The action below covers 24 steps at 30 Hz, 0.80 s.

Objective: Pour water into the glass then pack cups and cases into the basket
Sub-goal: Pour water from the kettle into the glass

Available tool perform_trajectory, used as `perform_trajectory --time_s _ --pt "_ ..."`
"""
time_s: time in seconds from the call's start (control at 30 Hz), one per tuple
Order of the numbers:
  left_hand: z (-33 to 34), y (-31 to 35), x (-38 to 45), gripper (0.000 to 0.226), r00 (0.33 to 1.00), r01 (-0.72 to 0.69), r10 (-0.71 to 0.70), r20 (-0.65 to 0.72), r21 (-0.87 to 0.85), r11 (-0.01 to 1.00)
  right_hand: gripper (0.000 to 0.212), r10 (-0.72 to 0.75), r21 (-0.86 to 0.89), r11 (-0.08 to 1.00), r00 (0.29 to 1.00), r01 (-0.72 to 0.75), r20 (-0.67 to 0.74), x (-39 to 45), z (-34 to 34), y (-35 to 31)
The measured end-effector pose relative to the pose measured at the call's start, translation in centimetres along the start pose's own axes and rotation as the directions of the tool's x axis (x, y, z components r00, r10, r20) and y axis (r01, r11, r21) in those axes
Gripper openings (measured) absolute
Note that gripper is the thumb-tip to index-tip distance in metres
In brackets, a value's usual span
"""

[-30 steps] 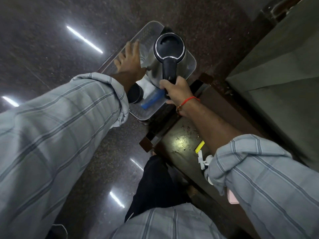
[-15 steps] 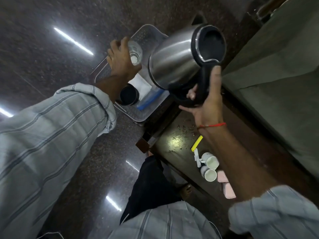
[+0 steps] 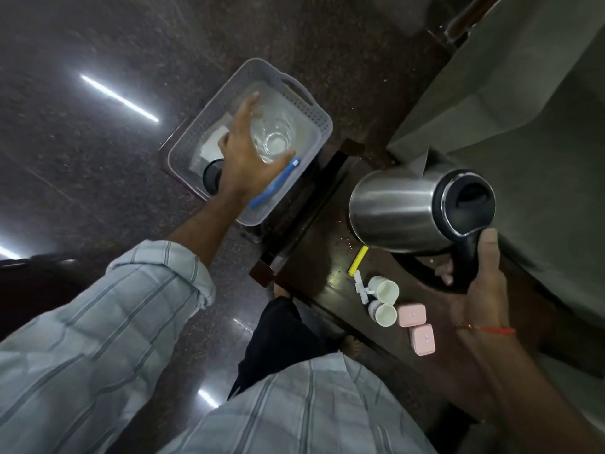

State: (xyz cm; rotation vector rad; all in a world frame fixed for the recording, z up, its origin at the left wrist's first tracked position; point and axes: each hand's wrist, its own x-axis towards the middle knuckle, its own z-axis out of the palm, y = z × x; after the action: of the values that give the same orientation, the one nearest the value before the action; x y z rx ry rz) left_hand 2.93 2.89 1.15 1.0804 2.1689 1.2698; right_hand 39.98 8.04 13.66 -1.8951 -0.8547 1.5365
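The left hand is wrapped around the glass, thumb on one side and fingers on the other, holding it over the basket with its mouth toward the camera; whether it holds water is too hard to tell. The right hand is closed on the black handle of the kettle, which is tipped so that its long axis runs nearly level, lid end toward the right hand and base toward the basket. Kettle and glass are well apart: the glass lies to the left of the kettle and farther from the person, across the table edge. The spout is hidden, so which way it points cannot be told. For a pour, the two would have to close that gap, probably with the glass carried right. The cups and the pink cases sit on the table, just beside the right forearm and nearer that hand than the left.
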Motion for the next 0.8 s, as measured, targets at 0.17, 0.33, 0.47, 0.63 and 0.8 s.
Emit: perform_trajectory --time_s 0.17,0.33,0.47,0.63,0.8 --pt "3.4 3.5 -4.9 0.092 0.99 -0.124 0.132 0.052 -0.137 0.983 0.067 -0.005 -0.016 1.0 0.998 0.004 -0.064 -0.7 -4.8 1.2" --pt "8.3 8.4 -11.2 0.093 0.927 -0.16 0.179 0.329 -0.085 0.983 0.072 -0.071 -0.165 0.985 0.985 0.044 -0.159 -0.5 -11.2 2.4" --pt "11.9 10.8 -15.6 0.099 0.867 -0.125 0.098 0.489 0.022 0.992 0.074 -0.036 -0.165 0.986 0.973 -0.002 -0.227 -0.1 -15.3 3.6" --pt "17.7 14.8 -20.5 0.101 0.845 -0.166 0.07 0.531 0.134 0.977 0.062 0.044 -0.073 0.995 0.951 -0.07 -0.305 0.6 -23.9 6.0" --pt "23.8 18.6 -24.8 0.098 0.834 -0.173 0.054 0.549 0.166 0.971 0.067 0.142 0.01 0.989 0.921 -0.148 -0.364 3.2 -33.3 9.7"
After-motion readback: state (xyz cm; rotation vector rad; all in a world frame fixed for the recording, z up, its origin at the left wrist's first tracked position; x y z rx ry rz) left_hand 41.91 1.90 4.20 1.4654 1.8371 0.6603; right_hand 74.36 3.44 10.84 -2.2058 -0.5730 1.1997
